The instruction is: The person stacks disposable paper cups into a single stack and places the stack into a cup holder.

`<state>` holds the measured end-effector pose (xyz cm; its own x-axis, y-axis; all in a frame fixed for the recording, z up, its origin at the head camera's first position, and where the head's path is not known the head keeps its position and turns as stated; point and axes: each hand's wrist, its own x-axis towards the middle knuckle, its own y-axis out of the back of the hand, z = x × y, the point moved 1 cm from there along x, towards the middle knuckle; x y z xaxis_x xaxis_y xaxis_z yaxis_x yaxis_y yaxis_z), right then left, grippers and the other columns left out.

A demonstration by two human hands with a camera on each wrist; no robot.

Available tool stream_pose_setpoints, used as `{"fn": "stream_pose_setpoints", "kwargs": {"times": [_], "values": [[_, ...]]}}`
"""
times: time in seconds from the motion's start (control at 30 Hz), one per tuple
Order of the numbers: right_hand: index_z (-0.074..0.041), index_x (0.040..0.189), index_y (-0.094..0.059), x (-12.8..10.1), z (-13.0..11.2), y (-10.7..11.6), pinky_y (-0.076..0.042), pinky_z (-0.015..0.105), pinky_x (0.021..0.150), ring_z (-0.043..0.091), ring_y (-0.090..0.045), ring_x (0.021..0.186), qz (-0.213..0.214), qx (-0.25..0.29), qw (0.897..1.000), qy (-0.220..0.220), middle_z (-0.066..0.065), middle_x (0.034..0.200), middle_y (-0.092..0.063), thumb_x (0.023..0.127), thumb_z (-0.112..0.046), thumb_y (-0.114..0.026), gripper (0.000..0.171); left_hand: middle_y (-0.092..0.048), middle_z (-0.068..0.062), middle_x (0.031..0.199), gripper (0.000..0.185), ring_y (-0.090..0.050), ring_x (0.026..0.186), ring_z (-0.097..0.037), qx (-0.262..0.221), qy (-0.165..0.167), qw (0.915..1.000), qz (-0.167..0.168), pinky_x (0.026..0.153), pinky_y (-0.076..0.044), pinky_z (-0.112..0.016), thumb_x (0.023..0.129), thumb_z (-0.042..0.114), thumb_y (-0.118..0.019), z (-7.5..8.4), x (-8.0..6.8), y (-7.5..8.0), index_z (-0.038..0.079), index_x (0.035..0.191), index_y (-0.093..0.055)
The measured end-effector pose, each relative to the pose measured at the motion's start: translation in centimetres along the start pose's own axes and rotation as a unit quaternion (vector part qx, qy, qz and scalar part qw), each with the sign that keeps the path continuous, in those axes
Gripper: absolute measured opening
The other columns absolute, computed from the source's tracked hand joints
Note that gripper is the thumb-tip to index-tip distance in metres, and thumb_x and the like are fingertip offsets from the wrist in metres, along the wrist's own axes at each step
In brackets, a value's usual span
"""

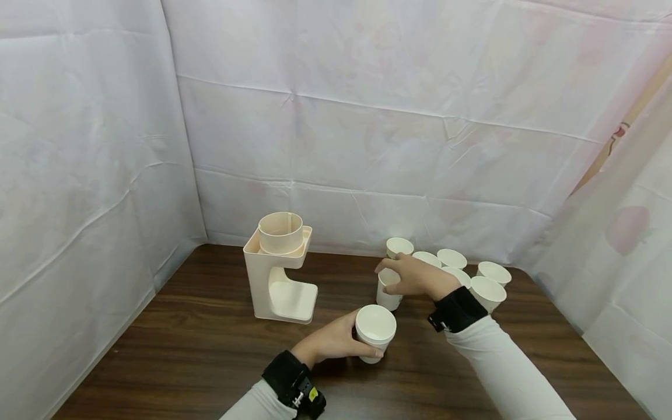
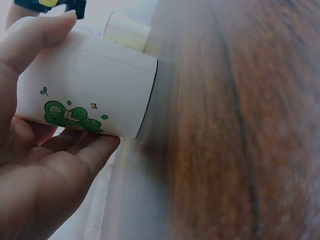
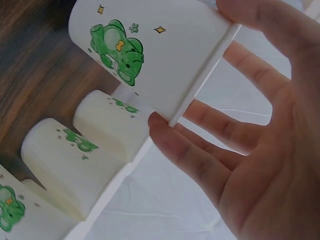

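Paper cups [image 1: 452, 258] are standing clustered on the table [image 1: 199, 344] within easy reach, so the right hand [image 1: 415, 277] is curling around one cup [image 1: 388, 290] by its rim while the left hand [image 1: 332, 340] is gripping another cup [image 1: 375, 332] nearer the dispenser [image 1: 280, 268].

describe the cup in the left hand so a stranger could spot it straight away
On the brown wooden table, look right of the cream stand. The paper cup stands nearest the person, gripped by the left hand, apart from the cluster of cups behind it.
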<state>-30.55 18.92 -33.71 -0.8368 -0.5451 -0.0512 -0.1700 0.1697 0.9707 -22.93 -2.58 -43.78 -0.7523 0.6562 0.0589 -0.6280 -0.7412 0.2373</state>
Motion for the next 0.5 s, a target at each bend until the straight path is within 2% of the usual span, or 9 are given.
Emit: {"fn": "stream_pose_setpoints", "kwargs": {"times": [0.3,0.5], "values": [[-0.023,0.123,-0.065,-2.4,-1.1,1.3,-0.049,0.043,0.08,0.024,-0.058,0.092,0.023,-0.015,0.999,0.031,0.014,0.117,-0.057,0.085,-0.025,-0.073,0.039,-0.063,0.007,0.121,0.074,-0.058,0.113,-0.011,0.003,0.007,1.0,0.002,0.1,-0.041,-0.036,0.081,0.014,-0.085,0.2,0.0,-0.1,0.018,0.144,-0.047],[-0.021,0.124,-0.066,-4.2,-1.8,2.2,-0.05,0.043,0.082,0.025,-0.059,0.1,0.05,-0.024,0.997,0.045,0.015,0.122,-0.058,0.086,-0.024,-0.073,0.039,-0.064,0.008,0.119,0.072,-0.058,0.112,-0.011,0.008,0.005,0.9999,0.008,0.1,-0.041,-0.035,0.08,0.014,-0.086,0.3,-0.1,-0.1,0.019,0.142,-0.049]]}}
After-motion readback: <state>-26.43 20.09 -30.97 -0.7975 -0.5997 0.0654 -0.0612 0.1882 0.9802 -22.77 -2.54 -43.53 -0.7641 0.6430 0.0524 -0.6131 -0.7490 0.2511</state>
